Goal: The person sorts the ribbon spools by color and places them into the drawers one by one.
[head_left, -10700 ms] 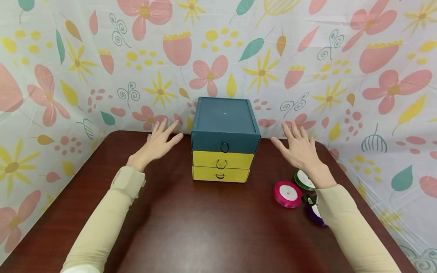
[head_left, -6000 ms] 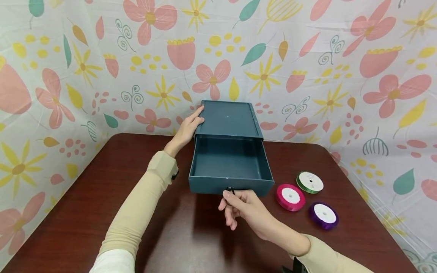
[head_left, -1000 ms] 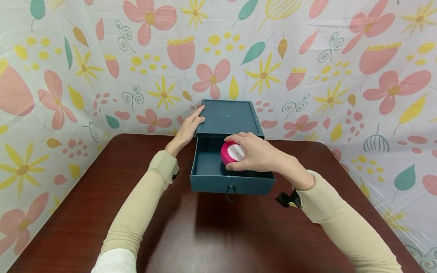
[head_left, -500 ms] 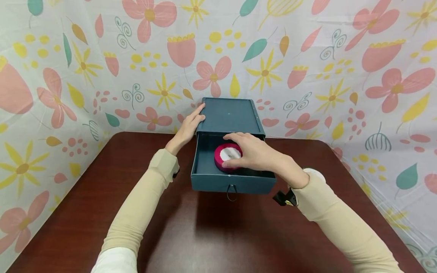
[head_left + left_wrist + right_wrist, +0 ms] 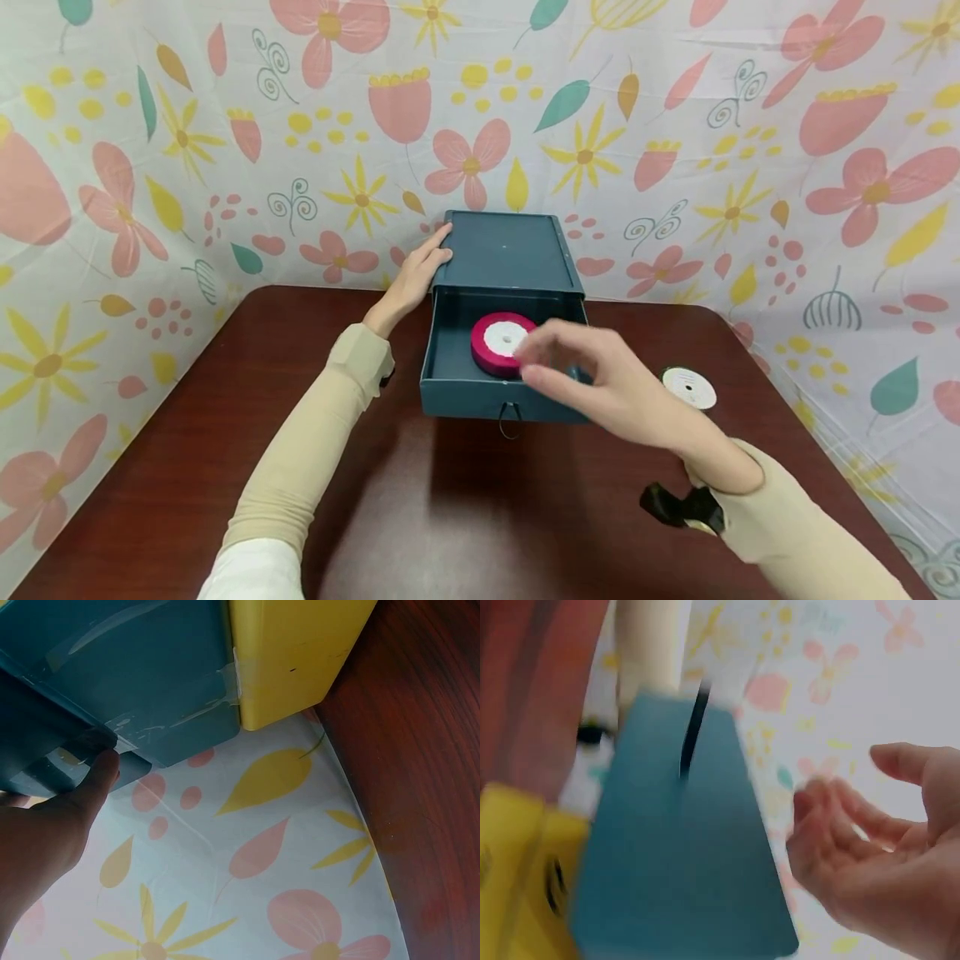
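A roll of pink-red ribbon (image 5: 487, 357) with a white face lies flat inside the pulled-out top drawer (image 5: 450, 402) of a blue box. My right hand (image 5: 615, 383) is over the drawer's right front corner, fingers loosely curved with nothing between them. In the right wrist view it stands beside the blue drawer front (image 5: 682, 847), fingers and thumb apart. My left hand (image 5: 412, 279) rests on the left edge of the blue cabinet top (image 5: 510, 250). Its thumb presses near the edge in the left wrist view, where the other fingers are mostly hidden.
A ribbon roll with a white face (image 5: 688, 387) lies on the brown table (image 5: 360, 500), right of the drawer. Yellow drawers (image 5: 525, 862) sit under the blue one. A flower-print cloth (image 5: 300, 125) hangs close behind. A black loop handle (image 5: 510, 421) hangs from the drawer front.
Since one second ago, the pink-red ribbon roll has gone from tilted in my right hand to flat in the drawer. The right hand let go and moved right and nearer. The left hand stayed put.
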`<state>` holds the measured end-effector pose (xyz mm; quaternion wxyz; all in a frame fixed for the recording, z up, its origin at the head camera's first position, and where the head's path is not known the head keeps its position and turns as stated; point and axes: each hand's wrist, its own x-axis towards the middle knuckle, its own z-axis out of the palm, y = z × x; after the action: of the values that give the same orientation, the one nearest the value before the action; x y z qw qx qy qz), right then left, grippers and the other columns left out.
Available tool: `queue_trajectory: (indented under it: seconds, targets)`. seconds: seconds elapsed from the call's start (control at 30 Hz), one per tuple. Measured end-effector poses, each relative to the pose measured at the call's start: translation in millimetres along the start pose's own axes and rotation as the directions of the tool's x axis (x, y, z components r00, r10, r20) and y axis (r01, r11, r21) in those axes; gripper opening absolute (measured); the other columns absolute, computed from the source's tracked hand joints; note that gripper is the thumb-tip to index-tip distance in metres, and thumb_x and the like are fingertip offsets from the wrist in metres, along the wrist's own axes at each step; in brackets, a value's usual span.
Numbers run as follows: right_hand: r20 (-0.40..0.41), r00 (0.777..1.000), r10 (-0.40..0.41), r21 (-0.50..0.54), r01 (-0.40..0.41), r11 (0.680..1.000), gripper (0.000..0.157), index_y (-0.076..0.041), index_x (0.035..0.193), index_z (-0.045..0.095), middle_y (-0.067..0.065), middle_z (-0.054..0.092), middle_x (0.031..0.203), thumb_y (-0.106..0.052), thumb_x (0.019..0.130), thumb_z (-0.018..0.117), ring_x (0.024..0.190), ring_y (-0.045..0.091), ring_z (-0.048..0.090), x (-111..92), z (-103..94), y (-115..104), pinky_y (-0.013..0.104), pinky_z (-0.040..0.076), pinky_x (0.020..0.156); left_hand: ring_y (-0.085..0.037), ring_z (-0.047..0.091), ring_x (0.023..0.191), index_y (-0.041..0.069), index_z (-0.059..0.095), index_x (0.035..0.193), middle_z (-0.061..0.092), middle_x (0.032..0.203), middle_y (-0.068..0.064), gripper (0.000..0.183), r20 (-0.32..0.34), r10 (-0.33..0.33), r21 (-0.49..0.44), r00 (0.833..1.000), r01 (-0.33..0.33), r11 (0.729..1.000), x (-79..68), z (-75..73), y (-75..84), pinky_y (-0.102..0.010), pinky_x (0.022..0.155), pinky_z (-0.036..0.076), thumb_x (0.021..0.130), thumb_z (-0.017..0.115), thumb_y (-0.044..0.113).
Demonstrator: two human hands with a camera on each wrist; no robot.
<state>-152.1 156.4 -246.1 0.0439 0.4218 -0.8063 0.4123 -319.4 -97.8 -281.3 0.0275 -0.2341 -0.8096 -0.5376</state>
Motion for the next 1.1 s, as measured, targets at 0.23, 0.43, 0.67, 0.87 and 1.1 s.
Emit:
queue_trajectory:
  seconds: [0.23,0.43,0.67,0.87,1.1]
  targets:
    - [0.404,0.91,0.091,0.314,-0.231,0.921,0.018,-0.014,0.098,0.067,0.008,0.068,0.081,-0.008,0.098,0.05,0.07,0.014,0.064,-31.4,18.3,10.0,0.031,0.055,0.062,-0.024,0.016,0.151,0.013,0.021,0.156,0.015,0.163,-0.009,0.058,0.003,-0.002,-0.006,1.0,0.002,1.0,3.5,-0.3,2.1,-0.045,0.121,0.018,0.101,0.034,0.024]
    - [0.471,0.869,0.148,0.384,-0.353,0.853,0.028,-0.005,0.106,0.065,0.021,0.067,0.085,-0.019,0.103,0.041,0.069,0.026,0.064,-39.1,39.9,42.2,0.032,0.057,0.064,-0.024,0.016,0.151,0.014,0.021,0.156,0.015,0.163,-0.009,0.058,0.006,-0.005,-0.003,1.0,0.005,1.0,3.4,-2.3,2.7,-0.045,0.121,0.018,0.101,0.034,0.024]
    - [0.435,0.886,0.16,0.713,-0.448,0.54,0.043,0.004,0.114,0.057,0.014,0.067,0.085,-0.028,0.106,0.029,0.07,0.012,0.064,-31.0,72.5,51.3,0.024,0.054,0.066,-0.024,0.016,0.151,0.015,0.021,0.156,0.015,0.163,-0.007,0.057,-0.002,-0.006,-0.011,1.0,0.006,1.0,7.9,-2.2,-8.1,-0.045,0.121,0.019,0.102,0.034,0.027]
    - [0.323,0.909,0.265,0.813,-0.41,0.414,0.039,-0.008,0.092,0.061,-0.002,0.061,0.071,-0.029,0.106,0.032,0.061,0.009,0.056,-28.4,86.2,42.3,0.024,0.049,0.064,-0.018,0.018,0.15,0.025,0.023,0.155,0.017,0.163,0.002,0.057,-0.033,0.012,-0.02,0.999,-0.013,1.0,20.4,3.8,-36.4,-0.044,0.121,0.019,0.101,0.035,0.036]
    - [0.281,0.901,0.331,0.818,-0.405,0.409,0.041,-0.009,0.076,0.049,-0.002,0.05,0.059,-0.033,0.105,0.033,0.055,0.011,0.051,-26.0,90.6,36.0,0.026,0.045,0.061,-0.019,0.019,0.15,0.022,0.024,0.155,0.018,0.163,-0.001,0.057,-0.034,0.004,-0.018,0.999,-0.004,1.0,18.0,3.0,-31.9,-0.043,0.121,0.019,0.101,0.036,0.034]
